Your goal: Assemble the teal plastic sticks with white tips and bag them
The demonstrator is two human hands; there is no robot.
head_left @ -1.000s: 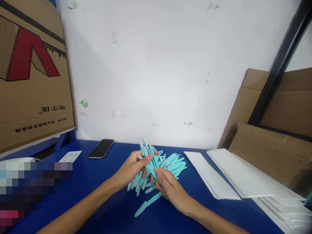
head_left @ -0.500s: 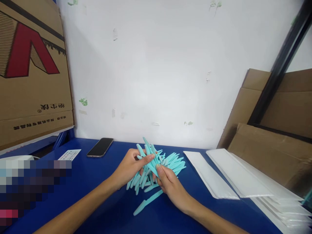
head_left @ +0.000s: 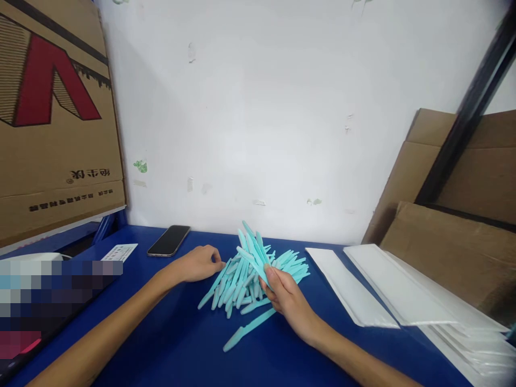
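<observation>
My right hand (head_left: 284, 290) is closed around a small fanned bundle of turquoise eyebrow razors (head_left: 253, 252). It holds them by their lower ends, and their other ends point up and to the left. Under and behind this bundle lies a loose pile of similar razors (head_left: 242, 282) on the blue table. At the pile's left edge, my left hand (head_left: 201, 263) has loosely curled fingers and no razor visible in its grasp. Its fingertips are close to a slanting razor (head_left: 213, 285); whether they touch it is unclear. One separate razor (head_left: 245, 330) lies in front of the pile.
A smartphone (head_left: 169, 240) and a printed card (head_left: 120, 251) lie to the left on the blue table (head_left: 173, 344). White flat packs (head_left: 350, 290) are stacked at the right. Cardboard boxes (head_left: 60, 145) stand on the left, with more cardboard (head_left: 447, 252) on the right.
My left hand has left the bundle and moved left and slightly down. A razor now lies slanted at the pile's left edge. My right hand still holds the bundle.
</observation>
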